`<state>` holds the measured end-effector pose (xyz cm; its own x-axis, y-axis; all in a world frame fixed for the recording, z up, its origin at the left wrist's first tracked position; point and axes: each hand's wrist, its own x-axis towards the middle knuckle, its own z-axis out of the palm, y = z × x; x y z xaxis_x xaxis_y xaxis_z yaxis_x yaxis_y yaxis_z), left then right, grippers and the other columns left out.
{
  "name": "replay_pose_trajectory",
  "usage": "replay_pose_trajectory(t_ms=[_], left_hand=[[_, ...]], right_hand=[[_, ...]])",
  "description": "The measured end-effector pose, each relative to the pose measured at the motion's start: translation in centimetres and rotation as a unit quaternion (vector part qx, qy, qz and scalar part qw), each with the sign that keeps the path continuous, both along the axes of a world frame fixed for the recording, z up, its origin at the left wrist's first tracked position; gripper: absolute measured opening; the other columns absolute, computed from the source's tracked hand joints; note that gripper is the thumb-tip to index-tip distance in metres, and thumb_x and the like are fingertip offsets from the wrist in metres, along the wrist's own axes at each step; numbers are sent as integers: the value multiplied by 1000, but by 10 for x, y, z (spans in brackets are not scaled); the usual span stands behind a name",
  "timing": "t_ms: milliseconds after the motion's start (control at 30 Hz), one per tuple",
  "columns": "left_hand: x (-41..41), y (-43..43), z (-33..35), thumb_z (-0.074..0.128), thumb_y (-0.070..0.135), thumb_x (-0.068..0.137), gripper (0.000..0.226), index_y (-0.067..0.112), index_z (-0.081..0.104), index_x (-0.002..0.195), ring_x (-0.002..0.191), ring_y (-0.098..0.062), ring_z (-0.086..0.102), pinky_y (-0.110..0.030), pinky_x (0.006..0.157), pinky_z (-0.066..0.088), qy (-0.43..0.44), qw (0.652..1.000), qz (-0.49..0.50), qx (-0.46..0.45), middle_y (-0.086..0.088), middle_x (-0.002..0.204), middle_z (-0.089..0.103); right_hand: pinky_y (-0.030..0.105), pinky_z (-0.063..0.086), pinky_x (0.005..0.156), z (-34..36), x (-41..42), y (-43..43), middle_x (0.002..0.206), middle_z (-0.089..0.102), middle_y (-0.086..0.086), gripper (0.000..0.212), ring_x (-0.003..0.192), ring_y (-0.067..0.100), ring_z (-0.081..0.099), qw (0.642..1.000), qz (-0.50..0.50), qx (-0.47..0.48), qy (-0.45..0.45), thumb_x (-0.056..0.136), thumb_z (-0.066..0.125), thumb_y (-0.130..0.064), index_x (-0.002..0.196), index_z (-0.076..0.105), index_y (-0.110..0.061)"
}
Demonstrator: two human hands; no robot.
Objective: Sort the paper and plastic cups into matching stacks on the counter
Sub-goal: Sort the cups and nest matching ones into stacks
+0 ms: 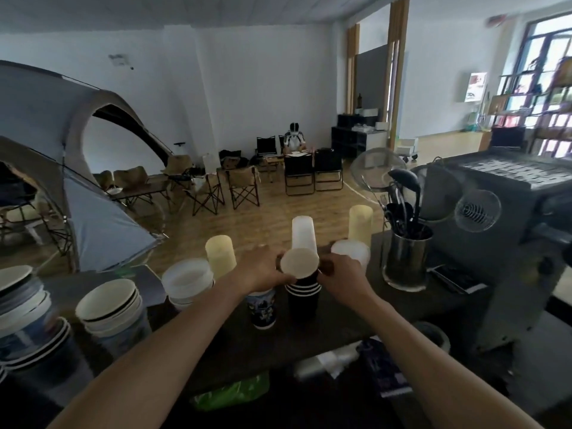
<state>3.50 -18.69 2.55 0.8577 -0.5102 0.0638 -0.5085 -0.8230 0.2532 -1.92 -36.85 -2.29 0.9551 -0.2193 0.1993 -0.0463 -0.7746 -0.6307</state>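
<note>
Both hands meet at the top black paper cup (299, 263), which sits mouth up in the stack of black paper cups (302, 297) in the middle of the counter (427, 314). The left hand (266, 270) and the right hand (340, 274) each close their grip on its rim from opposite sides, probably to seat it straight. The cup lies exactly between the two grips. The clear plastic cups (303, 233) stand apart behind, so the kinds do not mix.
</note>
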Motion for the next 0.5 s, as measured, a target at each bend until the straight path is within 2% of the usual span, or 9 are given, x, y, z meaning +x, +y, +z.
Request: replay_pose_trajectory(t_ms=[100, 167, 233, 300, 367, 433, 467, 500], left_hand=[[-3, 3, -3, 70, 45, 84, 50, 23, 61, 128, 106, -21, 62, -41, 91, 51, 1, 1000, 0, -10, 0, 117, 69], [-9, 4, -1, 67, 45, 86, 52, 22, 59, 132, 111, -22, 61, -40, 94, 49, 5, 1000, 7, -27, -3, 125, 67], [-14, 12, 3, 66, 43, 88, 54, 22, 55, 136, 120, -22, 57, -36, 99, 46, -10, 995, 38, -96, -3, 133, 62], [-23, 33, 10, 65, 38, 89, 49, 23, 55, 135, 123, -18, 55, -31, 98, 43, -68, 976, 67, -196, -1, 134, 60], [-36, 63, 18, 65, 32, 90, 48, 23, 52, 135, 126, -14, 49, -31, 101, 41, -149, 943, 95, -282, 1, 138, 53], [-47, 97, 25, 66, 29, 90, 55, 21, 46, 140, 129, -14, 44, -34, 104, 40, -203, 907, 146, -339, 0, 143, 48], [-53, 113, 26, 68, 28, 89, 61, 21, 42, 143, 132, -15, 43, -35, 105, 40, -200, 895, 181, -354, 0, 146, 45], [-57, 127, 24, 70, 28, 88, 67, 21, 37, 146, 134, -17, 42, -35, 105, 39, -175, 890, 217, -360, -1, 149, 43]], right_hand=[[16, 36, 60, 3, 5, 3, 89, 68, -5, 43, 76, 5, 58, 1000, -11, 4, -1, 88, 65, -20, 129, 58, -14], [13, 30, 53, 9, 9, 8, 80, 62, -10, 38, 65, 0, 48, 1000, -22, -14, -3, 89, 64, -20, 126, 59, -12], [11, 29, 53, 23, 8, 14, 96, 69, -3, 36, 70, 4, 51, 998, -38, -47, -19, 91, 61, -20, 126, 61, -14], [15, 38, 67, 34, 5, 22, 115, 70, 2, 38, 91, 13, 62, 996, -33, -63, -52, 91, 59, -19, 129, 61, -16], [19, 43, 76, 45, 3, 37, 114, 71, 0, 36, 100, 14, 65, 995, 3, -20, -96, 90, 61, -19, 126, 64, -18], [13, 46, 75, 52, 6, 61, 107, 72, -4, 34, 94, 7, 66, 987, 84, 66, -123, 87, 67, -17, 121, 67, -16], [14, 50, 77, 53, 10, 75, 105, 72, -5, 35, 93, 5, 67, 978, 133, 110, -115, 85, 71, -17, 119, 68, -15], [22, 55, 81, 52, 16, 89, 104, 73, -5, 37, 92, 6, 68, 970, 172, 146, -95, 81, 75, -18, 118, 68, -15]])
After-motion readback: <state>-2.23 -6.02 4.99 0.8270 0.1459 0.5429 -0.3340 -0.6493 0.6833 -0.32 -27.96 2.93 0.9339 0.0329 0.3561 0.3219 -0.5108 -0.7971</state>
